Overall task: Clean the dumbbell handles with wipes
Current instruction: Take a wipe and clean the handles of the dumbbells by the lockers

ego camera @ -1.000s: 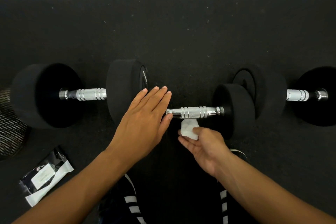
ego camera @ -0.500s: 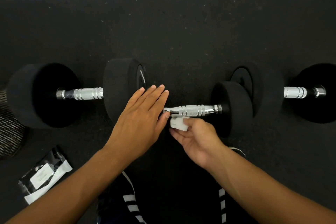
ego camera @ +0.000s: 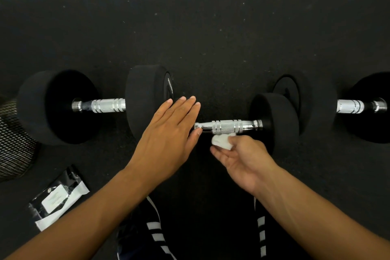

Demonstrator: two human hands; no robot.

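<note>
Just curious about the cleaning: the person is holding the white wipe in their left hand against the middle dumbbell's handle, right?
Not quite. The head view shows the white wipe held in the right hand, against the middle dumbbell's handle. The left hand lies flat, fingers straight, over that dumbbell's left end.

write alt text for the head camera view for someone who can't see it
A right hand holds a crumpled white wipe against the middle dumbbell's chrome handle while the left hand rests flat over its left end. Two more dumbbells lie on black flooring.
</note>
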